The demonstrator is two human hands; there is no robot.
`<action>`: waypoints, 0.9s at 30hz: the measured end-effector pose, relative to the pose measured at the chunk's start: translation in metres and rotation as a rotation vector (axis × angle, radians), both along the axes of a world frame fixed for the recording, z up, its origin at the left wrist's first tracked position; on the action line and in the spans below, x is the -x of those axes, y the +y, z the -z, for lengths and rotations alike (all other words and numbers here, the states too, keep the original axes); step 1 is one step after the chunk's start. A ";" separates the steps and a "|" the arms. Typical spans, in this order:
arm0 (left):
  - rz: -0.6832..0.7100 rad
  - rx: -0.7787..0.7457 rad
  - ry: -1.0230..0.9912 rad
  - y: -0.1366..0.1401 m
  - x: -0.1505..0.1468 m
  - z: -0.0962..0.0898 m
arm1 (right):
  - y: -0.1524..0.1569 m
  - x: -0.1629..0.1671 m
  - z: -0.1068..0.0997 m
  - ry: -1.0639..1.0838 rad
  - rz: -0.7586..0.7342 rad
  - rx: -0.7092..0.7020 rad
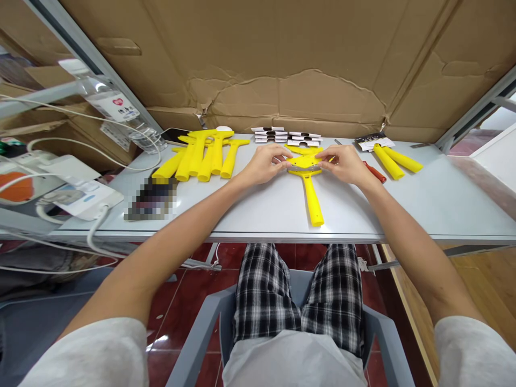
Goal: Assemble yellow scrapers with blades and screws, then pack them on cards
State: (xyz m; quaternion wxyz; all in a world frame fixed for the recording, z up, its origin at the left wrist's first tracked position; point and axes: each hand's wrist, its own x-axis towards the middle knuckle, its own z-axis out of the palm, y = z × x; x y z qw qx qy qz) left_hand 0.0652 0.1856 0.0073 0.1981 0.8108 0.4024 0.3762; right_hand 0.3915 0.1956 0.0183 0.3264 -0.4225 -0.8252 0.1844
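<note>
A yellow scraper handle lies on the table in front of me, its wide end away from me. Just beyond that end, a thin grey scraper blade spans between my fingertips, against a yellow plate with small holes. My left hand is closed in a pinch at the left end of the blade. At the right end, my right hand pinches it too. Fingers partly cover both ends. Another yellow piece shows behind the plate.
Several yellow scraper handles are piled left. Small stacked packs stand at the back. On the right are two yellow handles, a black-and-white packet and a red tool. A bottle and white cables occupy the left.
</note>
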 end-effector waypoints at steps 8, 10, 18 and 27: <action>-0.035 0.116 -0.066 -0.002 -0.004 0.004 | -0.002 0.000 0.000 0.000 -0.009 -0.005; -0.033 0.124 -0.075 -0.001 -0.005 0.005 | -0.002 0.000 0.000 -0.004 -0.009 -0.011; -0.050 0.100 -0.041 0.001 -0.002 0.007 | -0.002 0.001 0.000 -0.006 -0.004 -0.040; -0.061 0.131 -0.037 -0.005 -0.006 0.003 | -0.002 0.000 0.001 -0.050 -0.011 -0.017</action>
